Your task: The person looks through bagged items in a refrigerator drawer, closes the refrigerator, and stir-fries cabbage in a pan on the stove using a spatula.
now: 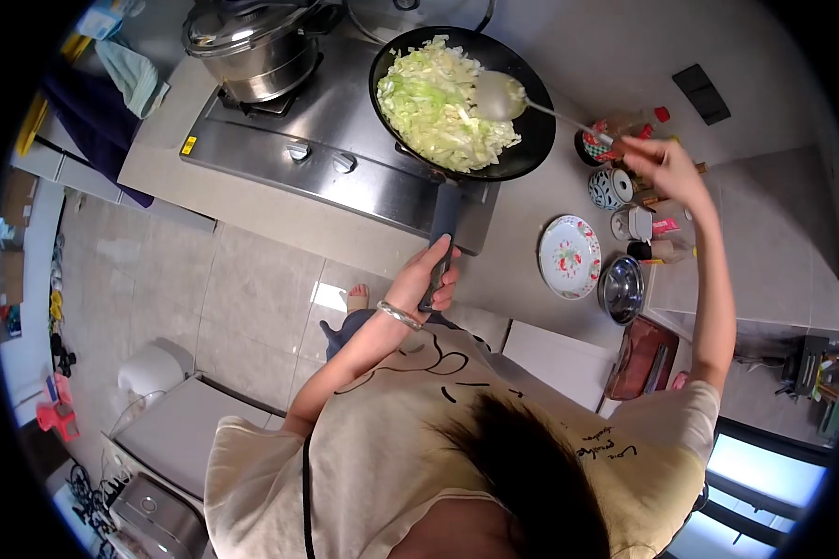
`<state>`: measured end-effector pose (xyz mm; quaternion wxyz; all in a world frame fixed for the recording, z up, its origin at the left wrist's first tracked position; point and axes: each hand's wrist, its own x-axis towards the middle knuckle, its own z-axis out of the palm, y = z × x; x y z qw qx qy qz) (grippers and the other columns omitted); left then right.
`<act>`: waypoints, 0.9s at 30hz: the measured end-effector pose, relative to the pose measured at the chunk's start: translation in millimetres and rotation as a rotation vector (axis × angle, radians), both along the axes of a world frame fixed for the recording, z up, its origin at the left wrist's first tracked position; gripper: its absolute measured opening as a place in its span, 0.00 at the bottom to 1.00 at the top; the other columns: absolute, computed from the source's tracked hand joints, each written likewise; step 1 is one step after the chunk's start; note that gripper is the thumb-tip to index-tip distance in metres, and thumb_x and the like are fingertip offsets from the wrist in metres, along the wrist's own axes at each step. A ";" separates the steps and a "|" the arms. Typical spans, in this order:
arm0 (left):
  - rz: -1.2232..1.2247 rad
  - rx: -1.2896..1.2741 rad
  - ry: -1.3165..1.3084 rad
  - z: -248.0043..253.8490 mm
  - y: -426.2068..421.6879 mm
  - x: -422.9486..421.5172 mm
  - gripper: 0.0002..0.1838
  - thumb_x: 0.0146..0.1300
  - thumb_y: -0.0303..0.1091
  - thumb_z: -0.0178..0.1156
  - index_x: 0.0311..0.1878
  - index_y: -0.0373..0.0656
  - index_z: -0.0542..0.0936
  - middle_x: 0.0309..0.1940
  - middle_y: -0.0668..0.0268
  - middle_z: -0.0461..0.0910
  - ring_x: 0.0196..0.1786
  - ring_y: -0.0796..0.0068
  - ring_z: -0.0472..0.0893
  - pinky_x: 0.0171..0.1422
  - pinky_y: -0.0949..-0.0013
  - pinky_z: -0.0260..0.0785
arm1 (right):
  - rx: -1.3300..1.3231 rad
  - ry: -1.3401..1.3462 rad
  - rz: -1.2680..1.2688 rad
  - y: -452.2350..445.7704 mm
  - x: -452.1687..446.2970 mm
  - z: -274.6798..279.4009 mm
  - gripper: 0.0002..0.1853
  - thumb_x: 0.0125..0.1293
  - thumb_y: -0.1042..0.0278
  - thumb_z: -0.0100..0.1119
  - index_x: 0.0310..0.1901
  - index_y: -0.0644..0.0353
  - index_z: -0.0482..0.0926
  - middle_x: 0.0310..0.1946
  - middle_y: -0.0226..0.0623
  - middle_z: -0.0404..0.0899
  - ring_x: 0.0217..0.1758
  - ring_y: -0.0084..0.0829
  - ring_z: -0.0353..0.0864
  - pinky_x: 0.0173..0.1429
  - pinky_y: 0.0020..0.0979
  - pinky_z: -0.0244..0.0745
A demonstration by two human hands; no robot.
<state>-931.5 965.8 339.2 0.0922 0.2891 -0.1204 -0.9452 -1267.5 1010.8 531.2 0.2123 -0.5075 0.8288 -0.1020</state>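
From the head view, I see the left hand (429, 279) wrapped round the frying pan's handle (445, 219), presumably to steady it away from the heat. The frying pan (537, 140) sits over the gas stove's (252, 163) right end, chopped cabbage (424, 107) heaped inside. The right hand (667, 170) pinches the long-handled spatula (499, 96) near its end, likely for reach, its head against the cabbage. The floral plate (570, 244) stands near, probably for convenience.
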 end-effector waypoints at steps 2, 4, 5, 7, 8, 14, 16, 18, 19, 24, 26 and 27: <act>0.001 -0.005 0.001 0.0 -1.1 -1.3 0.16 0.68 0.49 0.48 0.41 0.44 0.69 0.16 0.72 0.64 0.12 0.84 0.57 0.14 0.79 0.47 | 0.053 -0.144 -0.097 -26.9 -40.6 -0.3 0.22 0.60 0.59 0.61 0.54 0.58 0.76 0.19 0.24 0.73 0.14 0.12 0.63 0.17 0.18 0.54; 0.000 -0.005 -0.004 0.3 -0.8 -1.4 0.17 0.68 0.50 0.48 0.41 0.44 0.69 0.16 0.72 0.64 0.12 0.84 0.57 0.14 0.79 0.47 | 0.150 -0.125 -0.156 -56.4 -62.8 2.2 0.22 0.61 0.56 0.59 0.55 0.55 0.75 0.15 0.22 0.69 0.12 0.10 0.58 0.14 0.16 0.48; -0.002 -0.008 -0.008 0.9 -0.6 -1.0 0.17 0.67 0.50 0.48 0.41 0.44 0.69 0.16 0.72 0.64 0.12 0.84 0.57 0.14 0.79 0.47 | 0.144 -0.156 -0.109 -69.8 -68.3 -0.5 0.21 0.62 0.55 0.58 0.54 0.54 0.76 0.13 0.20 0.64 0.10 0.08 0.54 0.13 0.15 0.44; -0.005 -0.015 -0.015 3.2 -1.3 -0.6 0.17 0.67 0.50 0.49 0.42 0.44 0.69 0.17 0.72 0.64 0.12 0.84 0.57 0.14 0.79 0.47 | 0.162 -0.144 -0.003 -98.0 -66.8 -4.2 0.21 0.62 0.57 0.58 0.55 0.56 0.76 0.15 0.21 0.70 0.12 0.11 0.60 0.15 0.17 0.52; -0.004 -0.017 -0.016 3.5 -1.3 -0.2 0.17 0.67 0.50 0.48 0.42 0.44 0.69 0.17 0.72 0.64 0.12 0.84 0.57 0.14 0.79 0.47 | 0.170 -0.140 0.048 -107.1 -60.8 -7.1 0.21 0.62 0.58 0.59 0.55 0.56 0.76 0.16 0.22 0.72 0.13 0.12 0.62 0.16 0.18 0.56; -0.015 -0.023 -0.037 4.8 -1.6 -0.6 0.17 0.66 0.51 0.50 0.41 0.45 0.69 0.16 0.73 0.64 0.12 0.84 0.58 0.15 0.78 0.48 | -0.073 0.348 0.438 -88.7 0.4 -23.0 0.24 0.54 0.69 0.63 0.56 0.53 0.74 0.33 0.42 0.82 0.31 0.39 0.80 0.40 0.33 0.73; -0.015 -0.022 -0.001 -2.7 -1.3 -0.2 0.18 0.64 0.53 0.53 0.40 0.46 0.69 0.16 0.73 0.65 0.12 0.84 0.59 0.15 0.78 0.49 | -0.158 0.587 0.581 -58.5 21.7 -22.9 0.24 0.53 0.72 0.60 0.54 0.46 0.76 0.29 0.43 0.79 0.28 0.44 0.77 0.36 0.39 0.72; -0.014 -0.024 0.010 -4.7 -1.1 -0.5 0.18 0.64 0.53 0.53 0.40 0.46 0.69 0.16 0.73 0.64 0.12 0.83 0.59 0.15 0.78 0.49 | -0.139 0.712 0.555 -22.3 38.4 -14.5 0.24 0.53 0.71 0.59 0.54 0.44 0.76 0.25 0.41 0.75 0.25 0.43 0.76 0.32 0.40 0.71; -0.013 -0.026 0.016 -5.5 -1.1 -0.9 0.18 0.64 0.53 0.53 0.40 0.46 0.69 0.16 0.72 0.64 0.12 0.83 0.59 0.15 0.77 0.49 | -0.140 0.743 0.535 -4.6 47.9 -8.6 0.24 0.53 0.70 0.60 0.55 0.43 0.76 0.24 0.39 0.73 0.23 0.42 0.75 0.30 0.39 0.71; -0.007 0.002 0.007 -4.1 -1.2 -2.2 0.17 0.67 0.51 0.50 0.40 0.45 0.70 0.16 0.72 0.65 0.11 0.83 0.58 0.14 0.78 0.48 | -0.103 0.863 0.383 63.5 110.8 42.3 0.23 0.53 0.70 0.60 0.53 0.42 0.77 0.22 0.34 0.70 0.20 0.37 0.74 0.24 0.34 0.69; -0.003 0.005 -0.008 -2.3 -0.9 -2.4 0.16 0.68 0.50 0.48 0.40 0.45 0.70 0.16 0.72 0.65 0.11 0.83 0.58 0.14 0.79 0.47 | -0.063 0.821 0.397 75.5 125.5 44.2 0.22 0.53 0.70 0.60 0.53 0.43 0.78 0.22 0.35 0.70 0.20 0.37 0.74 0.23 0.33 0.69; -0.003 0.001 -0.012 -2.6 -0.1 -2.2 0.16 0.67 0.50 0.49 0.40 0.45 0.70 0.16 0.72 0.65 0.11 0.84 0.58 0.14 0.79 0.47 | -0.042 0.798 0.404 77.5 131.2 43.5 0.22 0.53 0.71 0.60 0.53 0.44 0.78 0.22 0.35 0.71 0.20 0.37 0.74 0.23 0.33 0.69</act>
